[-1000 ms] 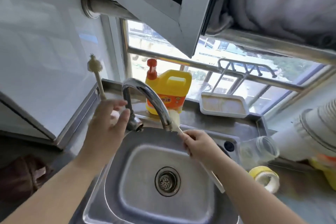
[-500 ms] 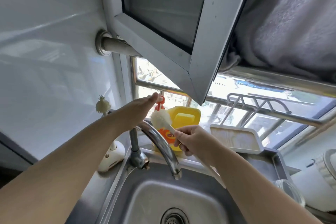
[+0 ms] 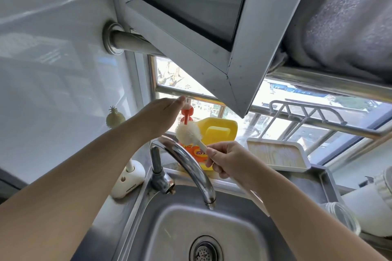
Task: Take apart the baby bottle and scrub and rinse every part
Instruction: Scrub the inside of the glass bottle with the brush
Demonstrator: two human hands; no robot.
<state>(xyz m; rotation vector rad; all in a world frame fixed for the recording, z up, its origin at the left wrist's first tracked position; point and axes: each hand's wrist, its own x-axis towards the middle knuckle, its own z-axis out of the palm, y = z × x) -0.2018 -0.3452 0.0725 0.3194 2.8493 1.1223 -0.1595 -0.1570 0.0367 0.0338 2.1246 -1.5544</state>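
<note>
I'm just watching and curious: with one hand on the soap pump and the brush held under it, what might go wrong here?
The left hand presses the orange pump from far out, so the yellow detergent bottle might tip. The right hand holds the brush beside the nozzle, so soap may miss it and land on the faucet.

My left hand [image 3: 163, 110] presses soap pump [image 3: 186, 113], right hand [image 3: 228, 160] holds brush [image 3: 188, 131] under the nozzle (above faucet [image 3: 182, 161]).
</note>
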